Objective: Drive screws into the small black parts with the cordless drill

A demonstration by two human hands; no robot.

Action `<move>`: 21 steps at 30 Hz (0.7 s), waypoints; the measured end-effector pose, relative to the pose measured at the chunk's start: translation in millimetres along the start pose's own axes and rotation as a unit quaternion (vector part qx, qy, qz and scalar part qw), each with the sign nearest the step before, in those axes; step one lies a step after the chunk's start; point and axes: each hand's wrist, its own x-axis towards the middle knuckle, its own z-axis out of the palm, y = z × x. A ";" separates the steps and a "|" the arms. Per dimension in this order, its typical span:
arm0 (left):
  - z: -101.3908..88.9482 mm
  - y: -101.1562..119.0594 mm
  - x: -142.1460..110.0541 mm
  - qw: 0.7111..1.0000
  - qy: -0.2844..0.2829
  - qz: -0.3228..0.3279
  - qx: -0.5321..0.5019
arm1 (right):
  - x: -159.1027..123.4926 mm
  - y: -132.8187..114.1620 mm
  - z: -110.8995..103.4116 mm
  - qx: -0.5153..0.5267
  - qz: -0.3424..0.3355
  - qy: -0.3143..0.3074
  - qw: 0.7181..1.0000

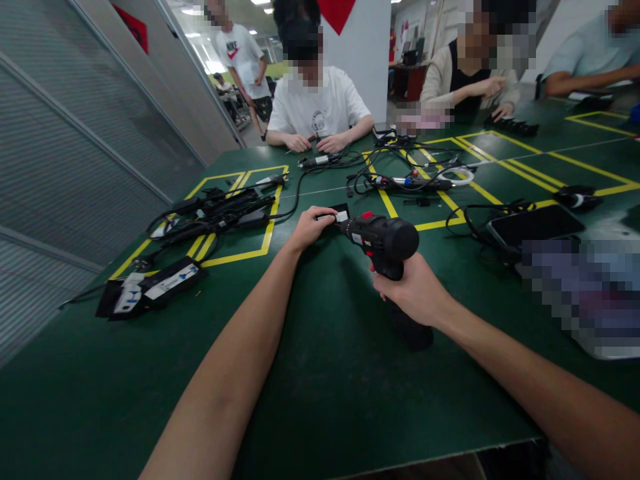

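My right hand (411, 288) is wrapped round the grip of a black cordless drill (380, 237) with red accents. Its chuck points away and to the left, toward my left hand (315, 225). With the fingers of that hand I hold down a small flat black piece with a white label (342, 216) on the green table (340, 373). The drill's tip is right beside this piece; whether it touches cannot be made out. My left fingers partly cover the piece.
Black cables and parts (225, 210) lie in a yellow-taped area at left, with black pieces bearing white labels (173, 280) nearer. Corded electric screwdrivers (410, 181) lie beyond. A phone-like device (537, 230) lies at right. A person in a white shirt (320, 107) sits opposite; others sit at right.
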 end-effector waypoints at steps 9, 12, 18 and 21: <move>-0.4 0.9 0.0 1.000 -0.002 -0.004 0.001 | 1.8 4.5 0.6 0.007 0.001 0.007 1.000; 0.1 0.4 0.1 1.000 0.000 -0.003 -0.004 | 2.1 4.1 0.4 0.008 -0.002 0.004 1.000; -0.2 0.6 -0.4 1.000 0.005 0.004 0.000 | 2.6 4.5 -0.5 0.014 0.000 -0.006 1.000; -1.0 1.6 -1.0 1.000 -0.001 0.003 0.005 | 2.5 5.0 -0.8 0.022 0.002 -0.007 1.000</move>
